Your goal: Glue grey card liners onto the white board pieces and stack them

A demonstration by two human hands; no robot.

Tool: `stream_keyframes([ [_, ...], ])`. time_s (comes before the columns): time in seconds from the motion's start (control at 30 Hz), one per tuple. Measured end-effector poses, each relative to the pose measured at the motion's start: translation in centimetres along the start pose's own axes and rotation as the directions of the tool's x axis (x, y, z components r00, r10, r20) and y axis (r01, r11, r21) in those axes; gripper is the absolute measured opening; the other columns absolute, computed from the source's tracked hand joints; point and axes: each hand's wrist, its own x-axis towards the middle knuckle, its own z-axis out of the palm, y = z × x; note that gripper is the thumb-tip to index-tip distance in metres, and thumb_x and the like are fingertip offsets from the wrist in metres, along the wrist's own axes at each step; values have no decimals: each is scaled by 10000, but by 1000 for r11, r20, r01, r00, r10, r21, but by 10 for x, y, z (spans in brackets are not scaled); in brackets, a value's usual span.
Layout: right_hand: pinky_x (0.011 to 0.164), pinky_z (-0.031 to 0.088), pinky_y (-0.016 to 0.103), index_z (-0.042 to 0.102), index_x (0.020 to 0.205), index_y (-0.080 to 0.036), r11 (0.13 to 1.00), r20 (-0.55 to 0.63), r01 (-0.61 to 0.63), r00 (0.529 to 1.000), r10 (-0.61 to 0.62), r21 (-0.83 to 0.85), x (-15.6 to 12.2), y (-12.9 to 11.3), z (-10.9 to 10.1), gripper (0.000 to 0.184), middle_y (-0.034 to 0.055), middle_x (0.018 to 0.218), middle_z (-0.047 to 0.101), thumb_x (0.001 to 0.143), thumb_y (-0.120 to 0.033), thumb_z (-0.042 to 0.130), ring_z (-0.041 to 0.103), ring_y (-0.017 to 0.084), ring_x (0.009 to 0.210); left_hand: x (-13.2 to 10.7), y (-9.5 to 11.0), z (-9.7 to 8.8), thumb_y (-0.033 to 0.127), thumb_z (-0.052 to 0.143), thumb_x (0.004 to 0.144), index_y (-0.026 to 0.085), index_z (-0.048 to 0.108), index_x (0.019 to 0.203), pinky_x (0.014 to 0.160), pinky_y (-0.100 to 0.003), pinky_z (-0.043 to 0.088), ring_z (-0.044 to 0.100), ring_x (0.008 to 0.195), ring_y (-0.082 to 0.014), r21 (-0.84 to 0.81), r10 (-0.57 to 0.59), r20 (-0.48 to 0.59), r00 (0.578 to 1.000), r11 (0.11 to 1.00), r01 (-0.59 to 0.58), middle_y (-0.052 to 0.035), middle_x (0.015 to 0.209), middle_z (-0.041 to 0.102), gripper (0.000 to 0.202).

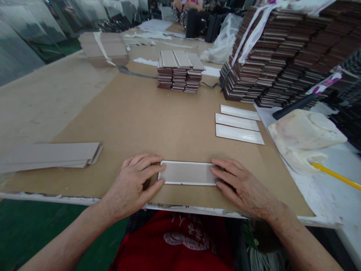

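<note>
A flat grey board strip [187, 173] with a thin white border lies lengthwise on the brown sheet near the table's front edge. My left hand [134, 184] grips its left end, thumb at the near corner and fingers at the far one. At the other end my right hand [241, 186] does the same, its fingertips covering the right edge. To the right, several white-faced strips [237, 121] with a wet-looking shine lie in a column. Loose grey boards [56, 154] overlap one another on the left.
Banded brown panels [270, 52] rise in a tall stack at the back right. Shorter stacked panels [180, 73] stand mid-table, and a tied grey bundle [104, 49] sits back left. A whitish plastic container [304, 135] with a yellow stick [337, 176] is at right. Another person's hands [187, 4] show far off.
</note>
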Motion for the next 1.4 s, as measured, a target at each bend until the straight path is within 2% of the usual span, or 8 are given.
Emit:
stream_keyframes([
  [0.23,1003,461,483,622,1219,-91,977,83,35,996,-18,-209,13,-15,-4,343,161,1201,623,980,-295,485,551,291,1118,7,10,-12,272,464,970,189,628,1170,934,-463,380,553,1074,-264,165,108,111,988,978,-126,-86,1175,634,271],
  [0.37,893,482,492,594,1269,-122,942,150,1,987,52,-334,25,-39,-6,452,163,1077,623,970,-452,511,562,307,997,13,17,-18,269,415,995,198,590,1218,979,-523,330,558,1072,-276,243,144,166,976,953,-182,-78,1110,653,292],
  [0.47,790,485,466,530,1370,-208,918,155,-6,985,73,-397,32,-55,-3,605,130,963,608,908,-598,556,544,303,906,14,28,-20,388,465,992,233,504,1352,994,-577,311,559,1055,-303,286,136,232,963,937,-201,-81,1083,644,394],
  [0.57,742,473,429,544,1353,-265,911,126,-22,989,81,-412,35,-61,0,619,107,923,593,869,-650,577,527,288,872,13,37,-18,590,578,894,263,480,1389,1018,-642,273,540,1061,-342,318,121,278,953,925,-210,-89,1067,626,601],
  [0.8,876,454,509,530,1366,-257,936,110,-64,988,108,-345,22,-50,3,529,119,1166,598,921,-539,580,524,318,1054,11,37,-11,668,634,812,254,548,1330,1031,-661,242,528,1050,-335,380,100,244,965,905,-190,-91,1073,622,669],
  [1.17,1108,306,622,524,1385,-200,924,-86,-197,980,178,-328,-40,1,2,443,123,1519,432,987,-393,492,394,334,1370,4,27,-5,650,598,851,270,559,1337,1047,-629,229,525,1044,-320,317,104,188,977,935,-160,-85,1107,632,618],
  [1.3,1153,313,554,379,1501,-196,974,-18,-100,995,99,-201,-27,-7,0,574,107,1571,353,976,-387,516,288,272,1457,6,29,-7,645,636,830,291,565,1332,1044,-613,248,534,1057,-312,288,103,159,982,947,-145,-70,1107,643,618],
  [1.4,1133,365,542,298,1544,-210,979,62,-15,998,28,-202,-22,-17,-3,717,107,1563,362,937,-490,558,355,276,1427,7,28,-9,663,655,806,328,574,1314,1052,-567,263,552,1055,-284,260,114,112,987,955,-140,-48,1106,660,614],
])
